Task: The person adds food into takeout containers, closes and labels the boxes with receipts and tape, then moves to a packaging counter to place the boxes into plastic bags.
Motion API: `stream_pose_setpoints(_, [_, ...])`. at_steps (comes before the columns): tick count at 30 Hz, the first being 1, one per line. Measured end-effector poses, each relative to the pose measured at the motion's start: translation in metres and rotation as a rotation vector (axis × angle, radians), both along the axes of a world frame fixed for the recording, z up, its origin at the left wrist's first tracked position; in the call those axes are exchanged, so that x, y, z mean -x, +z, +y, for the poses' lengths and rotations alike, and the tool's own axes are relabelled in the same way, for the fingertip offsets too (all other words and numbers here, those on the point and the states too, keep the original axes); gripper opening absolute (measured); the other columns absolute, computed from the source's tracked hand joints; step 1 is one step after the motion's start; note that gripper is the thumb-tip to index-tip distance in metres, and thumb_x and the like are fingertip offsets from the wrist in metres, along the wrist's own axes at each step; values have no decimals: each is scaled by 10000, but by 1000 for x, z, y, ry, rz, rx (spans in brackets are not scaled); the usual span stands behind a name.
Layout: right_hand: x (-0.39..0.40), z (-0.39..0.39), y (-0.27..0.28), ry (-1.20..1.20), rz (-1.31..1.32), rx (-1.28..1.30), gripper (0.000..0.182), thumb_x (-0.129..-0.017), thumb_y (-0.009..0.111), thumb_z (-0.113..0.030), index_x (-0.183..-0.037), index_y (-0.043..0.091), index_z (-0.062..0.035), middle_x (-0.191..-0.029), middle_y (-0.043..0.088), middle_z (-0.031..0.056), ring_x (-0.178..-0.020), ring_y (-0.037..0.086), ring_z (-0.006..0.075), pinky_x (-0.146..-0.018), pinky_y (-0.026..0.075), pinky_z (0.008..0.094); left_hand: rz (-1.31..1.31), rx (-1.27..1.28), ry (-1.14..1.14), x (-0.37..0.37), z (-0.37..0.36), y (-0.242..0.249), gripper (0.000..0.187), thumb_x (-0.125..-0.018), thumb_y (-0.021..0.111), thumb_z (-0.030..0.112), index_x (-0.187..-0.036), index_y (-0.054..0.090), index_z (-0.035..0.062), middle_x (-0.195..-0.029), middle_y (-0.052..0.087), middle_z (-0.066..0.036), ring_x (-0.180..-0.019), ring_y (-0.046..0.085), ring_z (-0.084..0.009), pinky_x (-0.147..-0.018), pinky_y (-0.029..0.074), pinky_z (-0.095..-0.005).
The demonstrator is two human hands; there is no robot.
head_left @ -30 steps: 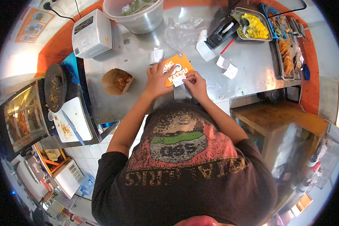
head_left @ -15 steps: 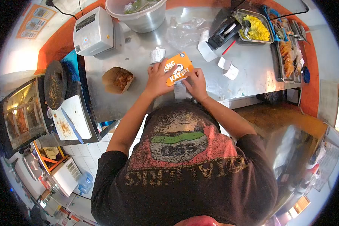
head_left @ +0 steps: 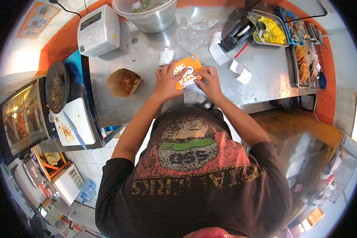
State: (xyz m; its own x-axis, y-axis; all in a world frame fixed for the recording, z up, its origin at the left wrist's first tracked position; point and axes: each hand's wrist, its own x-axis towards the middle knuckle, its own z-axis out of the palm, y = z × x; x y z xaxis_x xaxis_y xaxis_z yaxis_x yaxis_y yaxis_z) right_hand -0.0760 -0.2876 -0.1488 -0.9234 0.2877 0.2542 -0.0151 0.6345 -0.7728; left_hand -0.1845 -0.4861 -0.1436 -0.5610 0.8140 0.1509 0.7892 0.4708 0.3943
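Note:
An orange box (head_left: pixel 190 64) with white lettering stands or lies at the front of the metal table, tilted toward me. My left hand (head_left: pixel 168 82) grips its left side, fingers spread over the printed face. On the right, my right hand (head_left: pixel 211 84) is closed, with thumb and fingertips pinched at the box's lower right edge. A white paper slip (head_left: pixel 190 95) hangs below the box, its upper part along the lower edge by my right thumb. An open brown carton (head_left: pixel 117 85) with browned food inside is left of my left hand.
A crumpled receipt (head_left: pixel 166 57) lies behind the box. Further right are a tape dispenser (head_left: pixel 237 36), a red pen (head_left: pixel 242 50), curled paper (head_left: pixel 244 75) and a tray of yellow food (head_left: pixel 271 29). A printer-like machine (head_left: pixel 99 32) and tub (head_left: pixel 152 22) stand behind; a knife (head_left: pixel 74 131) lies left.
My right hand has shifted slightly in along the box's lower right edge, covering more lettering. A white strip now shows along that edge. My left hand stays in place.

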Motion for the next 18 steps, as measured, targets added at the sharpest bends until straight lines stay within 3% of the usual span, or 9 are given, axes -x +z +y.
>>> stream_pose_setpoints(7, [-8, -5, -12, 152, 9, -144, 234, -684, 822, -159, -895, 791, -257, -910, 509, 29, -905, 476, 237, -823, 384, 372, 1, 9, -4, 0, -1, 0, 774, -644, 727, 422, -1382, 555, 264, -1491, 356, -156, -1277, 348, -336, -1033, 227, -535])
stream_pose_setpoints(13, [-11, 1, -26, 30, 72, -344, 238, -702, 799, -209, -904, 790, -334, -884, 487, 7, -862, 460, 231, -766, 351, 371, -35, 46, -17, 2, -2, 0, 831, -617, 771, 394, -1405, 535, 273, -1524, 313, -146, -1281, 345, -346, -1039, 240, -533])
stream_pose_setpoints(18, [-7, -12, -8, 66, 49, -291, 183, -700, 798, -251, -870, 788, -319, -873, 485, 2, -862, 456, 236, -775, 329, 389, -19, 22, -24, 2, -2, -1, 827, -618, 783, 389, -1401, 539, 281, -1521, 316, -143, -1265, 354, -341, -1034, 248, -524])
